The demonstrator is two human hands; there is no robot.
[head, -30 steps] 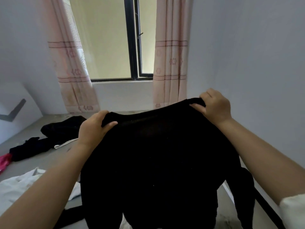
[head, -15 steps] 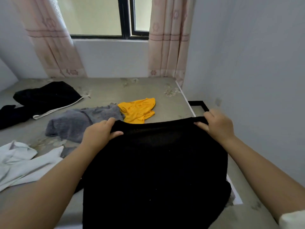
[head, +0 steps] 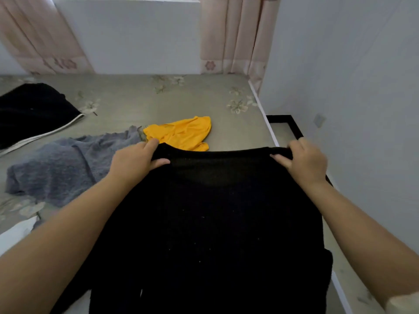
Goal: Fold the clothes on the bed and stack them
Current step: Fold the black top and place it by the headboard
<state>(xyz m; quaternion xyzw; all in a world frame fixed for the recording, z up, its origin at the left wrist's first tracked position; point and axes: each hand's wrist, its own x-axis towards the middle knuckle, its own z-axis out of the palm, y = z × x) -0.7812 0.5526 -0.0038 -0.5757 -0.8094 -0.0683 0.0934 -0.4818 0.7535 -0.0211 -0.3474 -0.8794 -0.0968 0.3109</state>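
Observation:
A black knit top (head: 210, 223) hangs spread in front of me over the near part of the bed (head: 140, 103). My left hand (head: 133, 160) pinches its upper left edge, thumb on the near side. My right hand (head: 303, 162) grips the upper right corner. Beyond the top lie a crumpled yellow garment (head: 181, 132) and a grey fuzzy garment (head: 59, 166). A black garment with white trim (head: 29, 112) lies at the far left, and a corner of white cloth (head: 17, 232) shows at the near left.
The bed has a grey flowered sheet. A pale wall runs close along its right side, with a black frame (head: 290, 125) in the gap. Pink curtains (head: 235, 35) hang at the head of the bed below the window sill.
Both hands have lowered the black top from window height down towards the bed. My view has tilted down, so the yellow and grey garments now show.

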